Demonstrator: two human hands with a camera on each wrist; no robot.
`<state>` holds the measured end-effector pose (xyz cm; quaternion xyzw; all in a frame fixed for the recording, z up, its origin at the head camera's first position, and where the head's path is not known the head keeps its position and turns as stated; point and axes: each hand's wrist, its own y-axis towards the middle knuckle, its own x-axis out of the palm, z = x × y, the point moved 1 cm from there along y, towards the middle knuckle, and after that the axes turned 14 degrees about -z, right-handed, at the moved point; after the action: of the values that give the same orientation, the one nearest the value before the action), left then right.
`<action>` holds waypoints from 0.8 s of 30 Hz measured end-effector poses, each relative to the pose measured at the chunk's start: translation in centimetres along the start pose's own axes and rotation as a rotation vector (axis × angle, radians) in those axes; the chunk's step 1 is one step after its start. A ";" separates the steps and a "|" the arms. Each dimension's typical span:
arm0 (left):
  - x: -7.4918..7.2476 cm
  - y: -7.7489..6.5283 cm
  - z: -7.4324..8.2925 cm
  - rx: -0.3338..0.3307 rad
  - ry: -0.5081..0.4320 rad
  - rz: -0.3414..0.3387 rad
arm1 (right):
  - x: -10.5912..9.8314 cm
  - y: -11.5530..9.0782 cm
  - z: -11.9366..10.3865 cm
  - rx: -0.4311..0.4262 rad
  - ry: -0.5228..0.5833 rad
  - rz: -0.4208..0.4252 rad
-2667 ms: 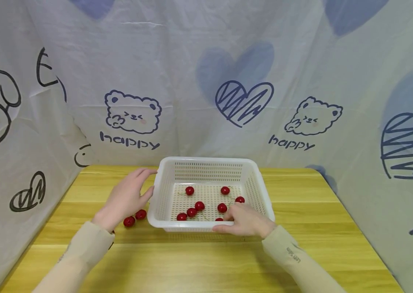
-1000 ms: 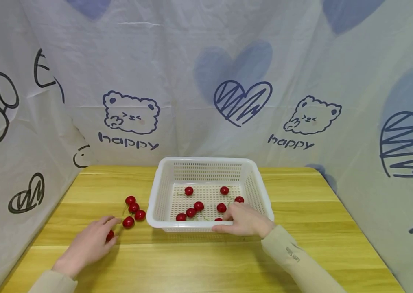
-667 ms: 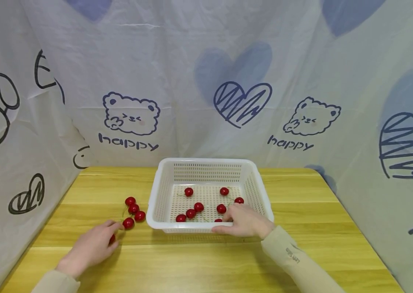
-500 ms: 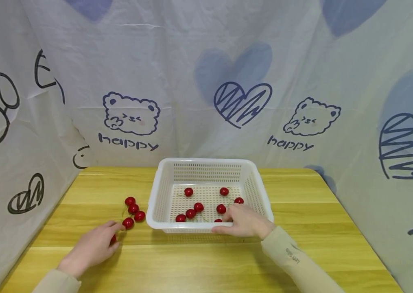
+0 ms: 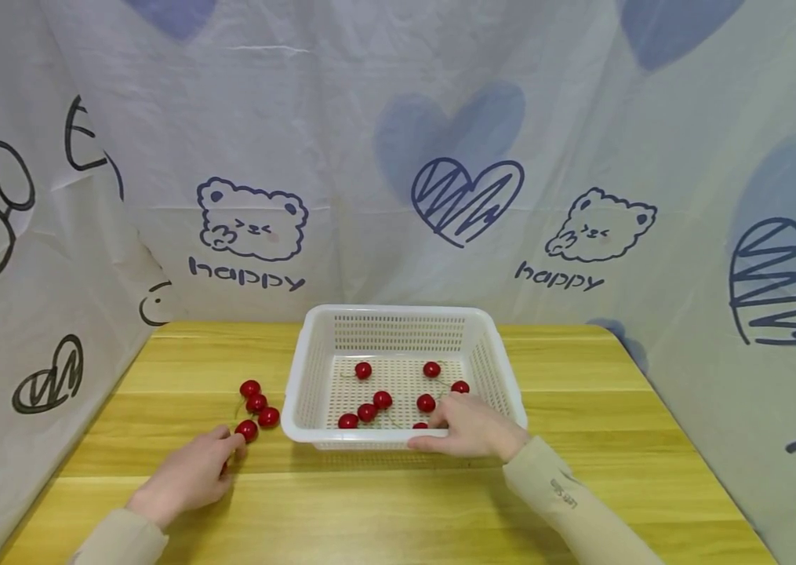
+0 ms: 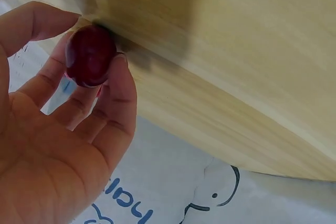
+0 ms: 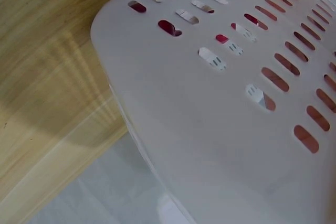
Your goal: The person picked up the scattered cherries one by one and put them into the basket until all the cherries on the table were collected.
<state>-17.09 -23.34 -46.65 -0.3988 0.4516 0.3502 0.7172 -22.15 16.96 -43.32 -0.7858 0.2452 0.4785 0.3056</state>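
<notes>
In the head view, a white rectangular slotted plastic basket [image 5: 355, 435] stands on a yellow wood-grain table [image 5: 609, 463], a pale printed curtain [image 5: 348, 133] behind it. Eight round red cherries [image 5: 383, 400] show inside. The right hand [image 5: 471, 426] grips its front rim. Left of the basket, four loose red cherries [image 5: 268, 417] lie between it and the left hand [image 5: 193, 475].

The left wrist view shows thumb and fingers pinching a dark red cherry [image 6: 90, 55], mostly hidden from the head.

The right wrist view shows skin and red through the basket's slots; the right grip is hidden.
</notes>
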 end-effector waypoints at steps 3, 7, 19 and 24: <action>0.1 0.1 0.0 0.010 0.008 0.001 | 0.0 0.0 -0.1 0.000 0.000 0.001; 0.1 0.1 0.1 0.004 0.018 -0.005 | -0.1 0.0 -0.1 -0.005 -0.006 0.006; 0.1 0.0 0.1 0.029 -0.018 -0.028 | -0.1 0.0 -0.1 0.005 -0.001 0.000; -0.4 -0.2 -0.2 0.025 -0.054 -0.022 | 0.0 0.0 0.0 0.009 0.005 -0.001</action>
<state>-17.14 -23.61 -46.33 -0.3855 0.4320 0.3471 0.7377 -22.14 16.97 -43.28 -0.7857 0.2477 0.4756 0.3085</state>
